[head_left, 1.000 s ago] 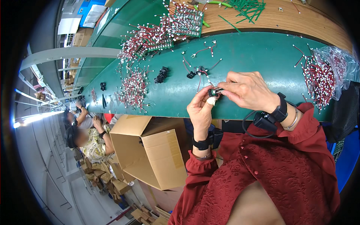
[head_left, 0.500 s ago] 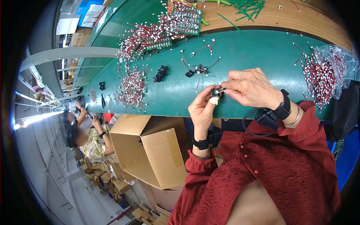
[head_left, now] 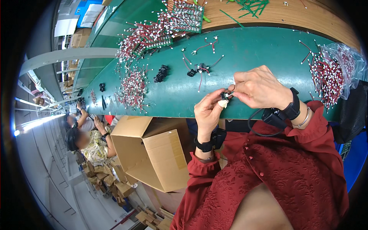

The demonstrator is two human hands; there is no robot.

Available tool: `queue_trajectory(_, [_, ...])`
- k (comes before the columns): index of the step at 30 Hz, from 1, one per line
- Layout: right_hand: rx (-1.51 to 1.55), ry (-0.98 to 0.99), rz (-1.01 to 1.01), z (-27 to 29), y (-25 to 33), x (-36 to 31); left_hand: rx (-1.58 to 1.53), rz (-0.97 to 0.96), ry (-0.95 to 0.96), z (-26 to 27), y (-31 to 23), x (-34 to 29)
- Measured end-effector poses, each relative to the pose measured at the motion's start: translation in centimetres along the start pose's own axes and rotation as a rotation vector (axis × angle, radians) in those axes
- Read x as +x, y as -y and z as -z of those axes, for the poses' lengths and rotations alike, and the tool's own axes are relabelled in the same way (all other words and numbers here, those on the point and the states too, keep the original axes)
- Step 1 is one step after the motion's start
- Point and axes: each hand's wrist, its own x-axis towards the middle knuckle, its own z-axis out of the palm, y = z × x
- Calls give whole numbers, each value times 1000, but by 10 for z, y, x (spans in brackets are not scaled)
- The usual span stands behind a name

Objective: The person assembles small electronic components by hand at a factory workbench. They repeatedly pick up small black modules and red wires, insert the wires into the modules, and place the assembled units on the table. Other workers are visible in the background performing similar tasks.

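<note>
My left hand [head_left: 207,113] pinches a small black plastic part [head_left: 225,96] between thumb and fingers, just above the near edge of the green work surface [head_left: 264,46]. A whitish cover [head_left: 223,103] wraps the tip of that thumb. My right hand [head_left: 262,89] meets it from the right, its thumb and fingertips closed at the part. Something thin and pale shows between those fingertips, too small to name. Beyond the hands lie black parts with red and black wire leads [head_left: 200,69]. Farther left sits a cluster of black plastic parts [head_left: 161,73].
Piles of red-and-black leads with white plugs lie left [head_left: 132,88] and right [head_left: 326,80], the right one by a clear plastic bag [head_left: 347,63]. Green circuit boards [head_left: 188,19] with leads stand at the back. An open cardboard box [head_left: 165,161] is below the edge; co-workers [head_left: 90,142] sit far left.
Both hands have shifted slightly right with the black part, and it is tilted a little differently. The pale piece at my right fingertips shows less than before.
</note>
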Motion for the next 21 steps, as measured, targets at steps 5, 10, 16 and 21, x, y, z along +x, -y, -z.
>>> queue_trajectory(5, [-29,0,40,0,5,0,65,-11,19,0,0,0])
queue_trajectory(10, [-32,1,54,-1,8,-1,88,20,26,2,-1,-1])
queue_trajectory(16, [-1,-40,41,-6,9,-2,-9,51,-4,4,-2,-2])
queue_trajectory(21, [125,-30,22,-4,10,-1,-300,77,23,11,0,2])
